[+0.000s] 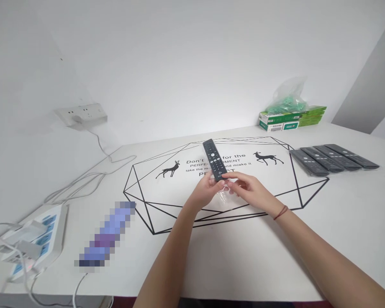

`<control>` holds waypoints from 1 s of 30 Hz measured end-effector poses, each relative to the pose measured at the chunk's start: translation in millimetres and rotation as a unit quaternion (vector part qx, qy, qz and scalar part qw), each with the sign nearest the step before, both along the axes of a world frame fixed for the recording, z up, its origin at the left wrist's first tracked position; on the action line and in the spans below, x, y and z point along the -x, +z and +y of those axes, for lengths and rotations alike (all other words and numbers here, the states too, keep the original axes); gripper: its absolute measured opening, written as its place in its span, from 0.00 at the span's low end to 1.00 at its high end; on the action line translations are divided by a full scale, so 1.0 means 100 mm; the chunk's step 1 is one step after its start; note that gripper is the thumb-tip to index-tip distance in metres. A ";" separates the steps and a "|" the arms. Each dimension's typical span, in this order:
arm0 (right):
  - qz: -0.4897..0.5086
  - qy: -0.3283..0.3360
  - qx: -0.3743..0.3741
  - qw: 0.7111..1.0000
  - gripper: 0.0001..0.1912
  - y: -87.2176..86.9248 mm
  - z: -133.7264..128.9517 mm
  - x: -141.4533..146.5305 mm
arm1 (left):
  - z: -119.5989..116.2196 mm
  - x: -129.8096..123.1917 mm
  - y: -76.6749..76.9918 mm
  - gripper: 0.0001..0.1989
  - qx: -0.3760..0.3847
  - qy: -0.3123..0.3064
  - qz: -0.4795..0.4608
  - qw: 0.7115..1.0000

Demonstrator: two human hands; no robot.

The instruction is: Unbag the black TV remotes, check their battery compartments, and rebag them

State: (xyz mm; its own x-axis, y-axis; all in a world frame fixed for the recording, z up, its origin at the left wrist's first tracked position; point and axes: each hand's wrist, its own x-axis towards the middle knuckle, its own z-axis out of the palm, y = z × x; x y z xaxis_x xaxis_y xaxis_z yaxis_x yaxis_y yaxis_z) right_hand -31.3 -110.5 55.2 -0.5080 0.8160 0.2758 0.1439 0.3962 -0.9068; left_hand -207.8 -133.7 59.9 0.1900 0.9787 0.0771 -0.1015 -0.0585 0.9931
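Observation:
A black remote control (214, 158) is held over the middle of the printed mat, its far end tilted up and to the left. My left hand (208, 189) is closed round its near end, thumb on top. My right hand (246, 186) is at the same end, its index finger touching the remote's lower right corner and its other fingers curled by the clear plastic. That clear plastic wrap (223, 197) hangs below the near end, between my hands. Several black remotes in clear wrap (333, 159) lie side by side at the right.
Green and white boxes (279, 121) with a plastic bag (288, 100) on top stand at the back right. At the left are a power strip (53, 239) with plugs, loose cables (80, 194), a pixelated device (105, 235) and a wall socket (86, 114).

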 end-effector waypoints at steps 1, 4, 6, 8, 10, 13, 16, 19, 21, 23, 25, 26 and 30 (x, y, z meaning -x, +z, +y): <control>-0.009 -0.004 -0.012 1.000 0.16 0.00 0.00 -0.01 | -0.01 -0.01 0.01 0.28 0.009 0.006 -0.010 1.000; -0.024 -0.018 -0.049 0.998 0.16 0.02 0.01 -0.02 | -0.04 -0.02 0.04 0.49 0.021 0.034 -0.040 0.998; -0.024 -0.022 -0.064 0.997 0.16 0.02 0.01 -0.02 | -0.04 -0.02 0.04 0.53 0.009 0.039 -0.033 0.999; -0.022 -0.030 -0.073 0.997 0.16 0.02 0.01 -0.02 | -0.04 0.00 0.02 0.45 -0.015 0.043 0.023 0.999; -0.026 -0.044 -0.084 0.995 0.19 0.01 0.01 -0.02 | -0.04 0.01 0.00 0.33 -0.046 0.058 0.107 0.991; -0.047 -0.069 -0.116 0.990 0.19 0.00 0.01 -0.02 | -0.05 0.01 -0.01 0.20 -0.091 0.076 0.191 0.974; -0.070 -0.093 -0.167 0.979 0.15 -0.02 0.02 -0.02 | -0.07 -0.03 0.00 0.17 -0.110 0.072 0.217 0.967; -0.087 -0.118 -0.232 0.962 0.13 -0.04 0.02 -0.02 | -0.08 -0.06 0.01 0.17 -0.119 0.102 0.225 0.962; -0.095 -0.135 -0.274 0.947 0.13 -0.07 0.03 -0.02 | -0.07 -0.07 0.01 0.17 -0.134 0.140 0.238 0.952; -0.100 -0.146 -0.311 0.934 0.12 -0.08 0.03 -0.01 | -0.06 -0.07 0.01 0.16 -0.172 0.174 0.249 0.937; -0.089 -0.152 -0.349 0.921 0.12 -0.10 0.03 0.01 | -0.05 -0.06 0.01 0.13 -0.238 0.202 0.287 0.906; -0.077 -0.153 -0.368 0.914 0.12 -0.11 0.03 0.01 | -0.04 -0.06 0.01 0.12 -0.278 0.216 0.324 0.878; -0.029 -0.160 -0.424 0.891 0.13 -0.13 0.03 0.04 | -0.02 -0.05 0.01 0.10 -0.432 0.273 0.466 0.722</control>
State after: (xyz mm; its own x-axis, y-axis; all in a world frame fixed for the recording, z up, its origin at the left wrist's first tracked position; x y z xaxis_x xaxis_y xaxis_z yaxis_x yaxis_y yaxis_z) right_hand -35.2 -107.3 42.0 -0.3205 0.4320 0.8430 0.4084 0.8660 -0.2885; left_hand -202.6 -135.5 61.0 0.1576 0.5895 0.7923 0.8605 -0.4756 0.1827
